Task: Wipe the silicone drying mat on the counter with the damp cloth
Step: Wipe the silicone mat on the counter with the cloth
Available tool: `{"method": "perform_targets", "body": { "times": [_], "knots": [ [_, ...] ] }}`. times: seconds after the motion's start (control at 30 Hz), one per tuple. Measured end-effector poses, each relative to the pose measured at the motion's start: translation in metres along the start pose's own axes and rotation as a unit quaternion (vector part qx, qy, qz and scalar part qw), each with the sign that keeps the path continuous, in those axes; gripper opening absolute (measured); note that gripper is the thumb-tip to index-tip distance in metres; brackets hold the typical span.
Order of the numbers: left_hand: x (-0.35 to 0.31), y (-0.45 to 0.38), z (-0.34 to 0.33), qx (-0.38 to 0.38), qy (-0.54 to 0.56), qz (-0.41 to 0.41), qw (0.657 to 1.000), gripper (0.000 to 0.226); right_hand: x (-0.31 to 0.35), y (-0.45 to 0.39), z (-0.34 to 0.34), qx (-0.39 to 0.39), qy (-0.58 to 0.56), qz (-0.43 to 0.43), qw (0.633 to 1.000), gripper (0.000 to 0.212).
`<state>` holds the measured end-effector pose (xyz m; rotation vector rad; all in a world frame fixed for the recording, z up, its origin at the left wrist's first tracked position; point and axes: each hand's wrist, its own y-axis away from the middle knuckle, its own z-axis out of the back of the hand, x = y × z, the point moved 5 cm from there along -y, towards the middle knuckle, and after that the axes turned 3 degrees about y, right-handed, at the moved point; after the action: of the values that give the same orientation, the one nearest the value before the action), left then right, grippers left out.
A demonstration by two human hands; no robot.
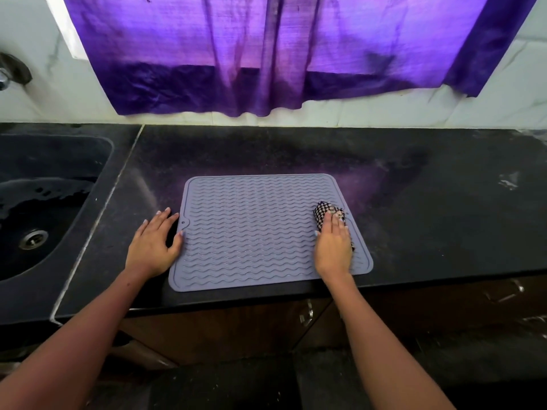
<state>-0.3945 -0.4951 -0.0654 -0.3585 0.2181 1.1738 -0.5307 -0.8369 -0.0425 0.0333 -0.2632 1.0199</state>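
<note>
A grey silicone drying mat [254,229] with wavy ridges lies flat on the black counter [429,208], near its front edge. My right hand [333,247] presses flat on a black-and-white checked cloth [324,210] at the mat's right side; the cloth shows beyond my fingertips and by the little finger. My left hand [155,247] rests with straight fingers on the counter at the mat's left edge, the thumb touching the mat's rim.
A dark sink [44,208] with a metal drain [33,238] sits to the left, a tap [9,74] above it. A purple curtain [266,54] hangs over the white tiled wall behind. Brown cabinet doors [236,329] lie below the counter.
</note>
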Motion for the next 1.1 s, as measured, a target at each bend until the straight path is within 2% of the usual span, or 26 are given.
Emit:
{"method": "perform_targets", "body": {
  "times": [0.17, 0.27, 0.3, 0.33, 0.37, 0.4, 0.5, 0.53, 0.7, 0.8, 0.9, 1.0, 1.03, 1.1],
  "knots": [
    [0.001, -0.001, -0.001, 0.001, -0.002, -0.005, 1.000, 0.077, -0.012, -0.008, 0.001, -0.013, -0.035, 0.001, 0.999, 0.055],
    [-0.002, 0.001, 0.002, 0.000, 0.000, -0.006, 1.000, 0.075, -0.026, -0.022, 0.014, 0.029, -0.101, -0.024, 0.994, 0.050],
    [-0.002, 0.001, 0.002, 0.001, 0.002, -0.006, 1.000, 0.073, -0.034, -0.030, 0.022, 0.058, -0.180, -0.063, 0.980, 0.046],
    [-0.003, 0.001, 0.003, 0.002, 0.004, -0.006, 1.000, 0.071, -0.042, -0.036, 0.030, 0.083, -0.280, -0.105, 0.951, 0.042],
    [-0.004, 0.001, 0.004, 0.003, 0.005, -0.007, 1.000, 0.070, -0.049, -0.041, 0.039, 0.082, -0.347, -0.140, 0.924, 0.038],
    [-0.005, 0.001, 0.004, 0.004, 0.005, -0.007, 1.000, 0.070, -0.056, -0.045, 0.047, 0.059, -0.362, -0.163, 0.916, 0.036],
    [-0.004, 0.002, 0.004, 0.004, 0.002, -0.005, 1.000, 0.070, -0.050, -0.029, 0.062, -0.066, -0.181, -0.146, 0.970, 0.041],
    [-0.003, 0.003, 0.003, 0.004, 0.001, -0.006, 1.000, 0.069, -0.042, -0.017, 0.059, -0.078, -0.144, -0.130, 0.978, 0.045],
    [-0.001, 0.002, 0.000, 0.010, -0.006, -0.007, 1.000, 0.069, -0.018, 0.022, 0.002, -0.011, 0.031, -0.011, 0.999, 0.064],
    [-0.002, 0.002, -0.001, 0.018, -0.015, -0.007, 1.000, 0.069, -0.028, 0.015, 0.004, 0.002, -0.006, -0.003, 1.000, 0.064],
    [-0.002, 0.002, 0.000, 0.023, -0.016, -0.007, 1.000, 0.069, -0.040, 0.003, 0.016, 0.041, -0.116, -0.046, 0.991, 0.054],
    [-0.003, 0.003, 0.001, 0.033, -0.018, -0.008, 0.999, 0.071, -0.048, -0.010, 0.037, 0.090, -0.302, -0.169, 0.934, 0.041],
    [-0.004, 0.002, 0.002, 0.037, -0.017, -0.009, 0.999, 0.071, -0.047, -0.012, 0.044, 0.077, -0.328, -0.194, 0.921, 0.039],
    [-0.004, 0.003, 0.002, 0.046, -0.016, -0.009, 0.999, 0.072, -0.031, -0.007, 0.056, 0.013, -0.279, -0.201, 0.939, 0.041]
  ]
}}
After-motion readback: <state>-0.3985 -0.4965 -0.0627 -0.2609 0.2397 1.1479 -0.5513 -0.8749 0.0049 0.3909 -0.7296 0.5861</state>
